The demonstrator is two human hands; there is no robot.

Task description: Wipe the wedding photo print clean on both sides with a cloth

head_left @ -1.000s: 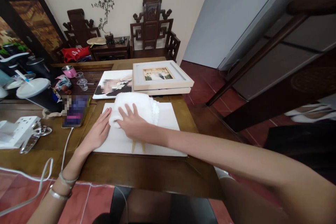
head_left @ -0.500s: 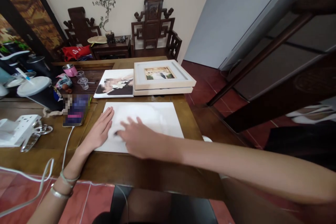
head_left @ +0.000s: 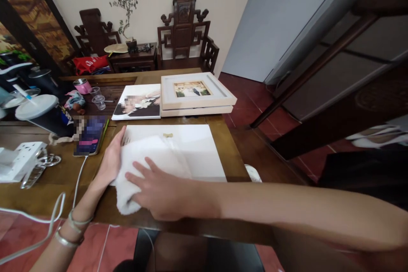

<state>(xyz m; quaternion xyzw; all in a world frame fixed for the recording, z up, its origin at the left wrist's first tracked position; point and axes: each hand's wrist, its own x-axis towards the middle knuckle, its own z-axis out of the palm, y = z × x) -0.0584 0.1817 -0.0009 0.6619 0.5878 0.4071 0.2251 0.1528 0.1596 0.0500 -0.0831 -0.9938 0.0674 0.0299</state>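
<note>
Cloth (head_left: 145,165): white, lying on panel (head_left: 204,153); right hand (head_left: 159,193) spread flat, pressing it at near edge. Left hand (head_left: 111,159) open, flat against panel's left edge.

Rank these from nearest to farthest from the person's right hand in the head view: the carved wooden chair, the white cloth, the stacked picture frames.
1. white cloth: directly under the right hand, at the near edge of the table.
2. stacked picture frames: farther up the table, near its far end.
3. carved wooden chair: beyond the table, at the back of the room.
</note>
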